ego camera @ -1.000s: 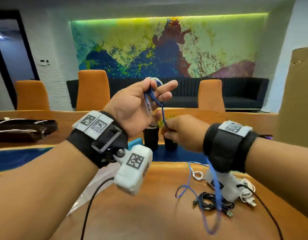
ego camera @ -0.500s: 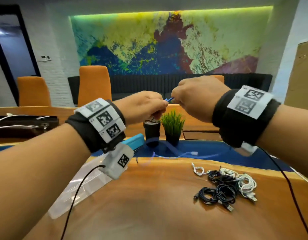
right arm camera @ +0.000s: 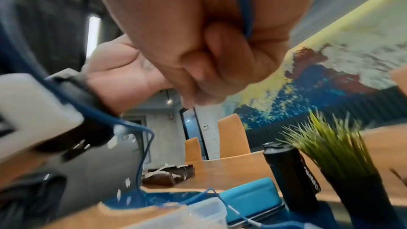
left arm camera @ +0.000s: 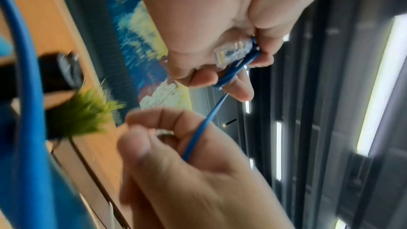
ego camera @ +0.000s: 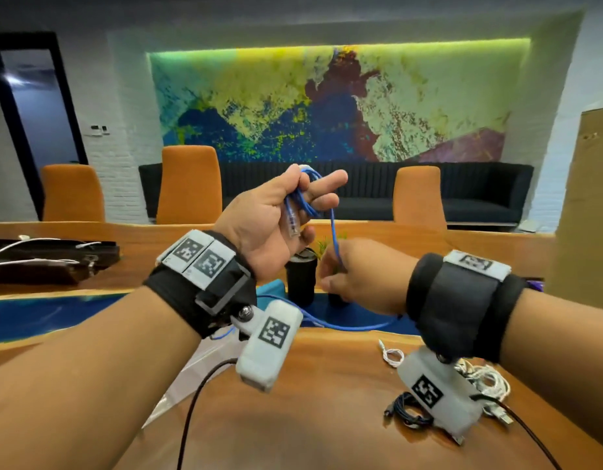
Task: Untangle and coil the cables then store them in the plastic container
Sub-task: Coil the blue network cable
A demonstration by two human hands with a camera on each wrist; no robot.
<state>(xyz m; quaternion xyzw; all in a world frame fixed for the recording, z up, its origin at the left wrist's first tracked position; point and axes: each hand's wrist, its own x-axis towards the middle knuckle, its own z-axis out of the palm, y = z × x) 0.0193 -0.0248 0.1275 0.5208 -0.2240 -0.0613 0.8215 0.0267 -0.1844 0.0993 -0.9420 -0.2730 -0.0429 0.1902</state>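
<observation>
**Blue network cable held between two raised hands**

Blue and thin, the round network cable (ego camera: 334, 232) is gathered into a few small loops in the left hand (ego camera: 269, 228), which is lifted above the wooden desk (ego camera: 310, 418) with the palm turned toward the head camera. The thumb and curled fingers (left arm camera: 237, 86) pinch the loops together with the clear plastic plug (left arm camera: 233, 53) at the cable's end; the index finger sticks out nearly straight. From the loops one strand drops down into the right hand (ego camera: 361, 279), whose fingers are clenched around it, as the right wrist view shows with the cable entering the fist. Below that hand the cable sags in a long arc back toward the left wrist, just above the blue strip in the desk.

The clear plastic container (right arm camera: 198, 215) lies on the desk under the left forearm, with a turquoise lid (right arm camera: 249, 196) just behind it. To the right, on the desk below the right wrist, lies a heap of black coiled cables (ego camera: 408, 410) touching a tangle of white cables (ego camera: 489, 381), and a small white cable (ego camera: 393, 356) lies just apart from them. Behind the hands stand a black cylindrical bottle (ego camera: 301, 276) and a small green grass plant in a black pot (right arm camera: 343, 163), side by side.
</observation>
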